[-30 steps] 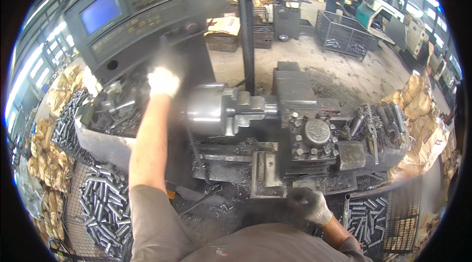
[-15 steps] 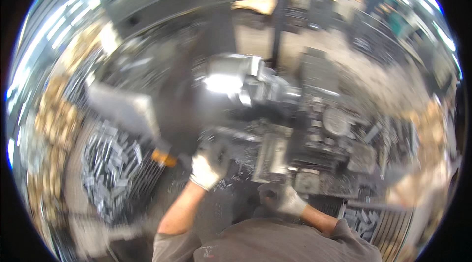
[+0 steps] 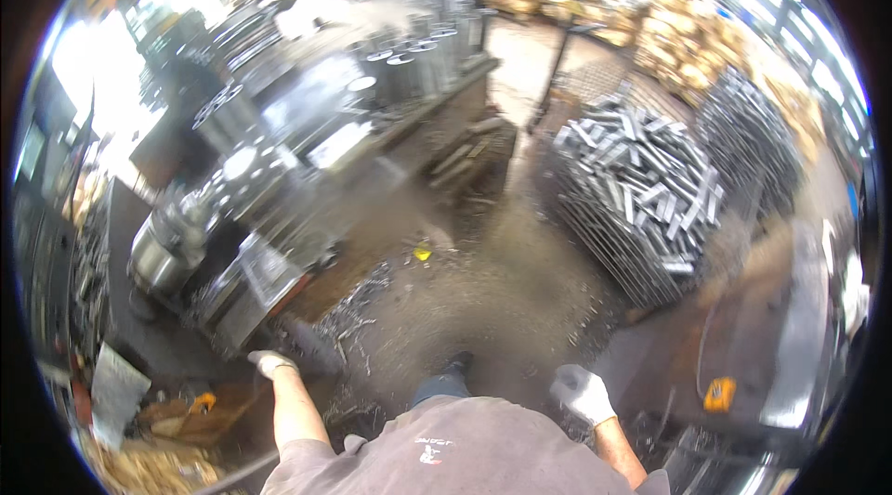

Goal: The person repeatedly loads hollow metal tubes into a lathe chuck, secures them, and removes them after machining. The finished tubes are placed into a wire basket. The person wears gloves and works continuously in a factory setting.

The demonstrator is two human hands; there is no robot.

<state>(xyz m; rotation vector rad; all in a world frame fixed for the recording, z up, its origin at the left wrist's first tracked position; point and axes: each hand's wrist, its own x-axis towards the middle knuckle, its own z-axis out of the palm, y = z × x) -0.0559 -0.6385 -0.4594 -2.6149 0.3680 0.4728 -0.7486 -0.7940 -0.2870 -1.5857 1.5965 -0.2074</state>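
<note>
My left hand (image 3: 271, 362), in a pale work glove, is held out low on the left with its fingers stretched. Nothing shows in it. Closest to it is the front of a machine with a shiny round metal part (image 3: 167, 254) and a flat metal ledge (image 3: 269, 267). My right hand (image 3: 585, 394), gloved white with greyish fingers, hangs to the right of my body. Its fingers are somewhat blurred but look loosely apart, and I see nothing held. It is near a dark metal surface carrying a small orange-yellow object (image 3: 719, 394).
A wire crate (image 3: 613, 249) heaped with short metal bars (image 3: 650, 175) stands ahead right, another load (image 3: 751, 133) behind it. Metal tubes (image 3: 400, 77) stand on a long bench ahead left. Metal shavings (image 3: 358, 300) and a yellow scrap (image 3: 423, 254) lie on the floor.
My view has swung round from the machine to the floor, bench and bar crate. Both hands have moved apart, out to either side of my body.
</note>
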